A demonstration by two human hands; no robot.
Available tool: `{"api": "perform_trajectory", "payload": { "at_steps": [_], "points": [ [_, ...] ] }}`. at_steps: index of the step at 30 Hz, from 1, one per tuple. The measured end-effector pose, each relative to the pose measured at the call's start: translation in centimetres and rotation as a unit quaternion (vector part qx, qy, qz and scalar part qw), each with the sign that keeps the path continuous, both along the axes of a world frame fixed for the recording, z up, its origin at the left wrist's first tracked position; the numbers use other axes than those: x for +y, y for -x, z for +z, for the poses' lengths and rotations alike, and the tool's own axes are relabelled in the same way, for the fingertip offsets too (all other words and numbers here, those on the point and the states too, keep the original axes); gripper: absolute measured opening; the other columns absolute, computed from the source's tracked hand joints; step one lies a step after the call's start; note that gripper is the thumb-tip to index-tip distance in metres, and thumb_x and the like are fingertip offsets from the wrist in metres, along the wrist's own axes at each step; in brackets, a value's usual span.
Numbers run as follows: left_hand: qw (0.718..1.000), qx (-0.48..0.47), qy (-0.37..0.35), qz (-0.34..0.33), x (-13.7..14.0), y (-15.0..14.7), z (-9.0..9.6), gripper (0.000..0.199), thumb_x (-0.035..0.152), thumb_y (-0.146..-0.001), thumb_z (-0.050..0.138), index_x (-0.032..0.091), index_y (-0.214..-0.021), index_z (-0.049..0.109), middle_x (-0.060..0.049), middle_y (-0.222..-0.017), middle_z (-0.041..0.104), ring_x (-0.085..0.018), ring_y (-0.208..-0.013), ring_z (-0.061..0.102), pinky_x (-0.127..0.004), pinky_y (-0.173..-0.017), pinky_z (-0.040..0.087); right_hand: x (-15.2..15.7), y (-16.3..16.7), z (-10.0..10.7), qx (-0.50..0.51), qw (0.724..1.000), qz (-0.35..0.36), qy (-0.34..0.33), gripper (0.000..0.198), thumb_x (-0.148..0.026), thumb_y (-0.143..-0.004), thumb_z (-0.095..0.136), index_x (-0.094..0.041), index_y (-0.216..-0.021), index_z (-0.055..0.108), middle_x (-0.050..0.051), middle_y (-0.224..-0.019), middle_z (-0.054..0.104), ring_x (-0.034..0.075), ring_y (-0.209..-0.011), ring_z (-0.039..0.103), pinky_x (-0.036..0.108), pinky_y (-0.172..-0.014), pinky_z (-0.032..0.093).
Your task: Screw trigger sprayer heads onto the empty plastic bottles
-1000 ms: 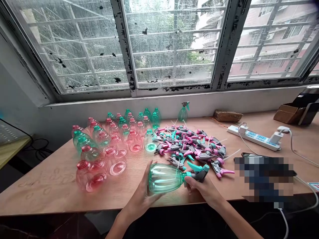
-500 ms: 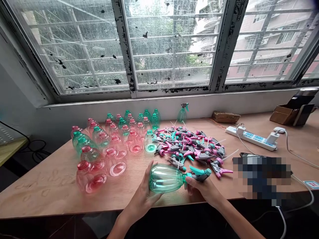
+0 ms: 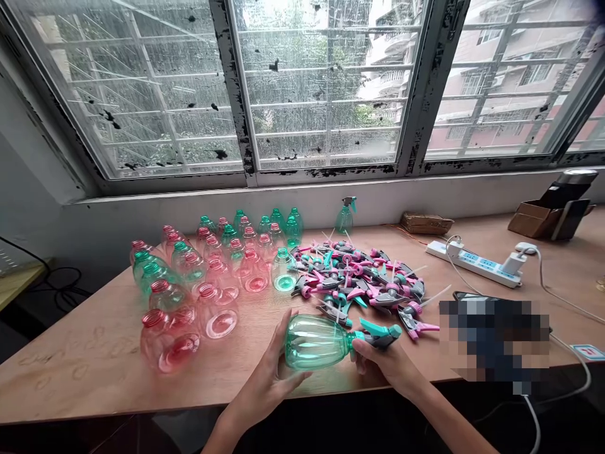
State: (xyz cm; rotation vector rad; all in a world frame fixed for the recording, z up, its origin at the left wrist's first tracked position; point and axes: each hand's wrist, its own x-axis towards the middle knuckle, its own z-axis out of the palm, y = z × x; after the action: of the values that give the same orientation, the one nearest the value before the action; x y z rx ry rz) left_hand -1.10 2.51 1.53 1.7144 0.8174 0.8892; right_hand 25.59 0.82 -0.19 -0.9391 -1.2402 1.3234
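A clear green spray bottle [image 3: 316,342] lies sideways in my two hands above the table's front edge, its base to the left. My left hand [image 3: 270,369] is wrapped round the base end, thumb below. With the fingers of my right hand [image 3: 385,362] I grip the neck, where a green and grey trigger sprayer head [image 3: 380,333] is seated on the bottle. Behind the bottle lies a heap of pink, green and grey sprayer heads [image 3: 359,274], some with white tubes. One pink and grey sprayer head [image 3: 416,321] sits at the heap's near right edge.
Pink bottles [image 3: 222,315] and green bottles [image 3: 283,271] without heads stand in a group on the left. A complete green spray bottle [image 3: 345,219] stands by the wall. To the right are a white power strip [image 3: 475,261], a brown box [image 3: 426,223] and a blurred-out patch.
The view has shifted very slightly. Both hands keep their hold on the spray bottle, with almost no movement of bottle or head.
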Motion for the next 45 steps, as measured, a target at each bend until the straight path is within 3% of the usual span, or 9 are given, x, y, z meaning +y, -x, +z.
{"api": "perform_trajectory", "payload": {
  "at_steps": [4, 12, 16, 22, 27, 30, 37, 41, 45],
  "points": [
    [0.999, -0.029, 0.040, -0.011, -0.2, 0.1, 0.2, 0.107, 0.032, -0.090, 0.074, 0.045, -0.158, -0.007, -0.003, -0.173, 0.005, -0.031, -0.156, 0.019, -0.050, -0.126, 0.022, -0.1, -0.1, 0.2, -0.016, 1.000, 0.013, 0.001, 0.044, -0.057, -0.082, 0.074, -0.019, -0.063, 0.065, 0.000, -0.058, 0.062, 0.015, -0.054, 0.055, 0.028, -0.055, 0.045],
    [1.000, -0.015, 0.016, -0.002, -0.1, 0.1, -0.2, 0.082, 0.038, -0.098, 0.062, 0.046, -0.159, 0.007, 0.000, -0.172, 0.011, -0.030, -0.157, 0.015, -0.051, -0.127, 0.015, 0.0, -0.2, -0.3, -0.002, 1.000, 0.012, -0.003, 0.040, -0.054, -0.086, 0.072, -0.016, -0.072, 0.069, 0.000, -0.064, 0.065, 0.013, -0.054, 0.055, 0.027, -0.056, 0.043],
    [0.996, -0.046, 0.072, -0.017, -0.2, 0.2, -0.2, 0.105, 0.041, -0.091, 0.071, 0.043, -0.158, -0.010, -0.005, -0.172, 0.011, -0.033, -0.156, 0.018, -0.055, -0.125, 0.017, -0.1, -0.2, 0.0, -0.008, 1.000, 0.022, -0.009, 0.040, -0.054, -0.085, 0.073, -0.019, -0.066, 0.066, -0.001, -0.061, 0.062, 0.014, -0.055, 0.054, 0.028, -0.056, 0.044],
    [0.997, -0.033, 0.062, -0.017, -0.2, -0.1, 0.7, 0.096, 0.037, -0.091, 0.072, 0.040, -0.160, 0.005, -0.004, -0.172, 0.015, -0.032, -0.155, 0.021, -0.048, -0.126, 0.021, -0.3, -0.3, 0.1, -0.011, 1.000, 0.020, -0.013, 0.036, -0.051, -0.088, 0.072, -0.019, -0.071, 0.069, -0.001, -0.060, 0.063, 0.014, -0.056, 0.055, 0.028, -0.058, 0.045],
    [0.997, -0.042, 0.060, -0.011, -0.2, -0.2, 0.0, 0.104, 0.035, -0.090, 0.074, 0.045, -0.158, -0.004, -0.005, -0.167, 0.028, -0.032, -0.147, 0.040, -0.052, -0.124, 0.025, 0.0, -0.2, -0.4, 0.011, 1.000, 0.006, -0.007, 0.039, -0.052, -0.088, 0.072, -0.016, -0.074, 0.070, 0.000, -0.059, 0.063, 0.014, -0.054, 0.055, 0.027, -0.055, 0.044],
    [0.996, -0.053, 0.069, -0.010, -0.2, -0.2, 0.0, 0.115, 0.037, -0.087, 0.077, 0.041, -0.158, -0.013, -0.007, -0.170, 0.019, -0.033, -0.153, 0.028, -0.052, -0.125, 0.021, 0.0, -0.1, -0.4, 0.022, 1.000, 0.000, -0.011, 0.039, -0.053, -0.087, 0.072, -0.017, -0.074, 0.069, -0.001, -0.060, 0.063, 0.014, -0.053, 0.055, 0.027, -0.054, 0.045],
    [0.998, -0.008, 0.055, -0.006, 0.0, -0.2, 0.3, 0.093, 0.041, -0.092, 0.069, 0.034, -0.162, 0.008, -0.008, -0.167, 0.030, -0.035, -0.153, 0.028, -0.050, -0.125, 0.026, 0.0, -0.1, -0.5, 0.020, 0.999, -0.046, -0.009, 0.035, -0.054, -0.086, 0.073, -0.019, -0.089, 0.069, -0.001, -0.063, 0.064, 0.016, -0.054, 0.056, 0.028, -0.054, 0.047],
    [0.998, -0.026, 0.053, -0.004, -0.1, -0.4, 0.3, 0.097, 0.040, -0.094, 0.067, 0.042, -0.160, -0.004, -0.008, -0.166, 0.033, -0.034, -0.147, 0.040, -0.051, -0.121, 0.034, 0.2, -0.2, -1.0, 0.008, 0.999, -0.049, -0.007, 0.036, -0.054, -0.088, 0.070, -0.018, -0.087, 0.066, -0.001, -0.061, 0.064, 0.016, -0.054, 0.056, 0.028, -0.054, 0.046],
    [0.997, -0.036, 0.067, -0.007, -0.6, -0.4, 0.9, 0.118, 0.038, -0.085, 0.079, 0.041, -0.158, -0.014, -0.007, -0.170, 0.020, -0.033, -0.152, 0.030, -0.051, -0.125, 0.022, 0.0, -0.2, -0.6, 0.015, 1.000, -0.008, -0.005, 0.033, -0.051, -0.088, 0.073, -0.019, -0.091, 0.066, -0.002, -0.062, 0.064, 0.014, -0.054, 0.055, 0.028, -0.057, 0.045]
  ]
}}
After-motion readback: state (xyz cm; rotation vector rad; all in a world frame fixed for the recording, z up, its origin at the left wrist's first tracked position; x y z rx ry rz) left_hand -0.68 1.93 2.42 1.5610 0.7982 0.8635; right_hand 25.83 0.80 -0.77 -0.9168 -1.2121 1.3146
